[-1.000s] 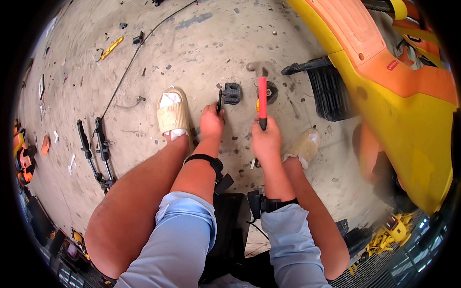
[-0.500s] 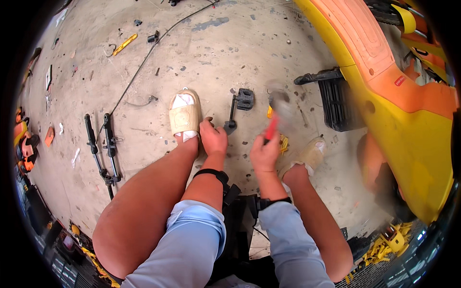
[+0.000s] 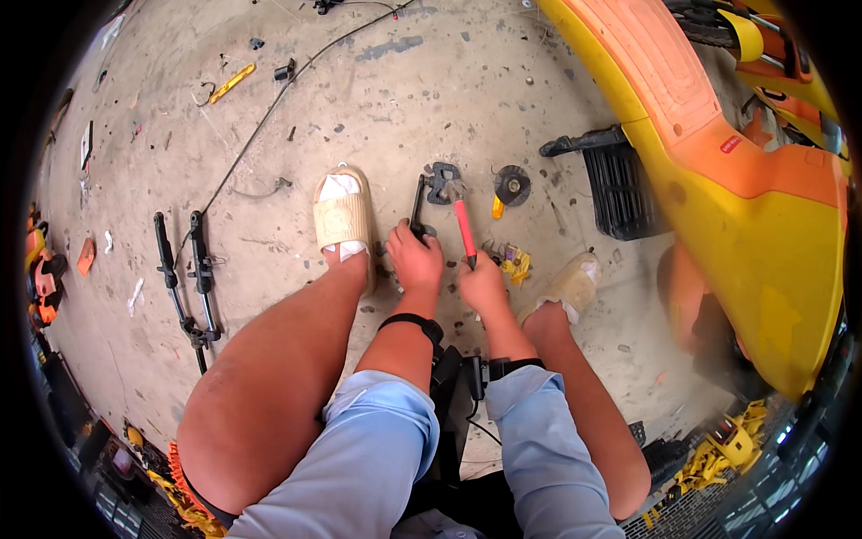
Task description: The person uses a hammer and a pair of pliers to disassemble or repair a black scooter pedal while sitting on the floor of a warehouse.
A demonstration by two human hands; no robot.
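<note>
Hammer (image 3: 464, 229) has swung L, from nr the dark disc (image 3: 513, 184) to the black pedal (image 3: 437, 180), upper ctr of frame; can't tell if its head touches. R hand (image 3: 483, 286), just below ctr, is clamped round the handle's end. L hand (image 3: 417, 265) has shifted onto the crank arm (image 3: 418, 199), fingers clamped on its lower end. Yellow-orange body (image 3: 718, 180) fills upper right; 2 fork legs (image 3: 201, 269) lie mid-L on floor (image 3: 269, 207).

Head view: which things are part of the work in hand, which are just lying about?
In use:
red-handled hammer, in the right hand
black crank arm, apparently held by the left hand
black pedal, at the hammer's head

Probably just lying about:
black disc
yellow piece beside it
crumpled yellow scrap
two black-and-silver shafts
yellow strip
</note>
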